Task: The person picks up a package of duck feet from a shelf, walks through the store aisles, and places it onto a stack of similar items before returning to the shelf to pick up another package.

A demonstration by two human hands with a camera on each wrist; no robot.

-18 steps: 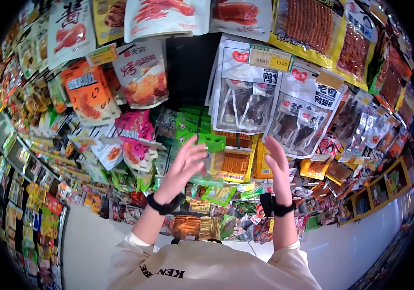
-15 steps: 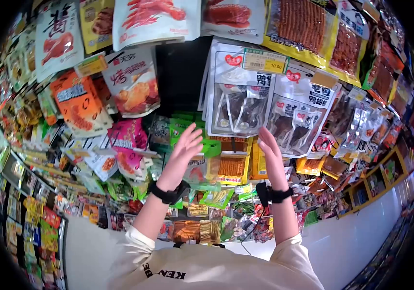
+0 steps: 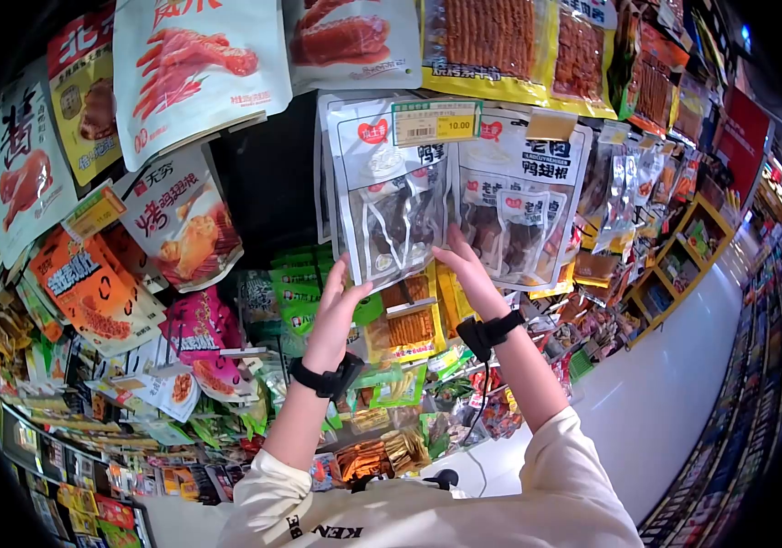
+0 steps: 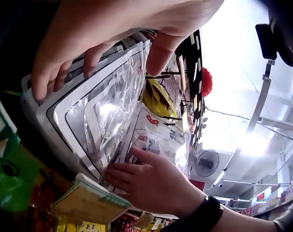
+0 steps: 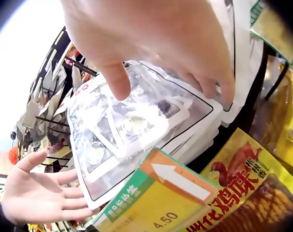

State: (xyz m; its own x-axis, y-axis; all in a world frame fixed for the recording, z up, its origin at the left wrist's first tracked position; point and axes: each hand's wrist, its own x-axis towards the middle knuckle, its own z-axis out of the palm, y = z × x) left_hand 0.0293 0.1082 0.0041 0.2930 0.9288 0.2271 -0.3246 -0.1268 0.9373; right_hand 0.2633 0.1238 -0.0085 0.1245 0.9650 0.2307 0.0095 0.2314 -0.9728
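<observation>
A white-framed, clear-fronted pouch of dark packaged meat (image 3: pixel 391 205) hangs at the front of a row of like pouches. At its lower left corner is my left hand (image 3: pixel 329 320), thumb spread from fairly straight fingers. My right hand (image 3: pixel 469 279) is at the lower right edge, fingertips close to the plastic. The left wrist view has the left hand (image 4: pixel 122 29) reaching along the side of the pouch stack, thumb before its front. In the right wrist view the right hand (image 5: pixel 156 38) spans the pouch's edge, its thumb over the clear front.
A price tag (image 3: pixel 436 123) covers part of the pouch's top. A similar pouch (image 3: pixel 523 201) hangs just right. Green packets (image 3: pixel 295 283) and yellow packets (image 3: pixel 409 320) hang below. Another price tag (image 5: pixel 161 193) juts out beneath the stack. Pale floor (image 3: pixel 628 393) lies at lower right.
Both hands have come up to the lower corners of the white-framed pouch, from just below it. The head view has turned right, so the shelves shift left.
</observation>
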